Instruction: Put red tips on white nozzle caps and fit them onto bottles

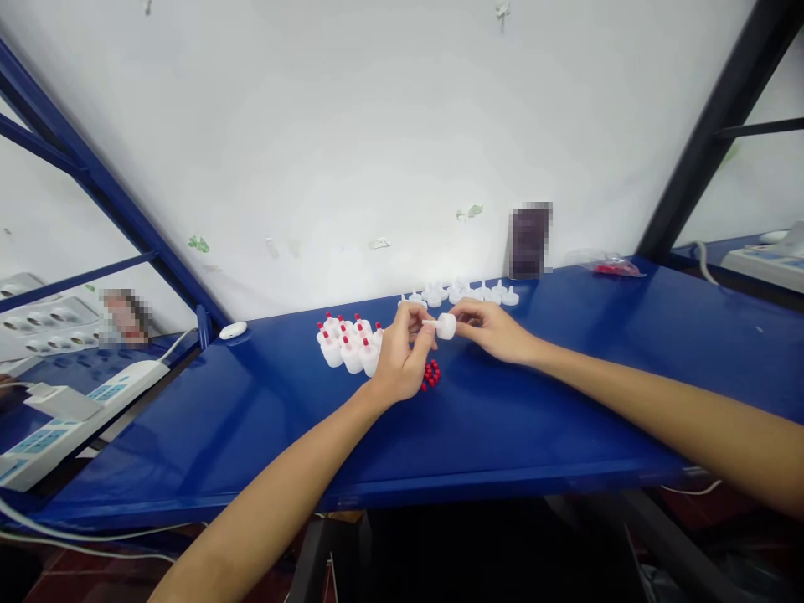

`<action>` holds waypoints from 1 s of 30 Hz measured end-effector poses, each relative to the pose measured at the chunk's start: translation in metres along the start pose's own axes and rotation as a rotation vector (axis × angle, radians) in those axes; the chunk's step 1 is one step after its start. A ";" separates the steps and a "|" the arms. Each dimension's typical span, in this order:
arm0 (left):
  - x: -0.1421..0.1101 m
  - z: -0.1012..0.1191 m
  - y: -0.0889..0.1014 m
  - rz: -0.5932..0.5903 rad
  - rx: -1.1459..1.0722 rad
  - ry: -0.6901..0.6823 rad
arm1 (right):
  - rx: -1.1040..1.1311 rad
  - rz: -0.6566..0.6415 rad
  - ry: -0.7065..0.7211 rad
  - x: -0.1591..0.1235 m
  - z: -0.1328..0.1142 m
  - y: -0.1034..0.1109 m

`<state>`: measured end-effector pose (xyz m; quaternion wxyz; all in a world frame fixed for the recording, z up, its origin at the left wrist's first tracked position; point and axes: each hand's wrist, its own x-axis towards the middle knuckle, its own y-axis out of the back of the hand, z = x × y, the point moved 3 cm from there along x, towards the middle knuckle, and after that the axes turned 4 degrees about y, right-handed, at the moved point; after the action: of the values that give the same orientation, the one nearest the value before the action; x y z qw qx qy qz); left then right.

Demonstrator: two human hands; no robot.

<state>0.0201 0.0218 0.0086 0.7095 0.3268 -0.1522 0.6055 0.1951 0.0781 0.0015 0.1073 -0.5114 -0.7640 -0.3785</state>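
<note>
Above the blue table, a small white dropper bottle (446,327) lies on its side in the air, its thin nozzle pointing left. My right hand (493,328) grips the bottle's base end between thumb and fingers. At the nozzle's tip, my left hand (405,356) is closed in a pinch; whether a small cap is also between those fingers is hidden. Beneath and just right of my left hand lie several loose red caps (432,375). Left of it stand several white bottles (350,356) with red caps on their nozzles, partly covered by the hand.
Several white nozzle tops (483,291) stand along the wall behind my hands. A dark pixelated object (529,241) leans there, with a clear bag of red pieces (612,266) further right. A white oval object (233,330) and a power strip (81,423) are at left.
</note>
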 end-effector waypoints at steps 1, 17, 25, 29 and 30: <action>0.001 -0.003 0.000 0.003 -0.016 0.028 | -0.017 0.010 -0.004 0.000 0.002 0.001; 0.013 -0.024 0.017 -0.022 0.255 0.126 | -0.082 -0.004 -0.003 0.000 0.004 0.002; 0.020 -0.029 0.029 -0.054 0.485 0.072 | -0.099 -0.052 -0.020 0.002 -0.004 0.008; 0.021 -0.029 0.032 -0.056 0.537 0.053 | -0.050 -0.094 0.020 0.004 -0.014 0.014; 0.021 -0.028 0.032 -0.055 0.544 0.047 | -0.033 -0.074 0.013 0.004 -0.016 0.016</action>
<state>-0.0109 0.0573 0.0092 0.6153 0.4951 0.0416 0.6120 0.2037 0.0730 0.0220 0.0899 -0.4822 -0.7752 -0.3981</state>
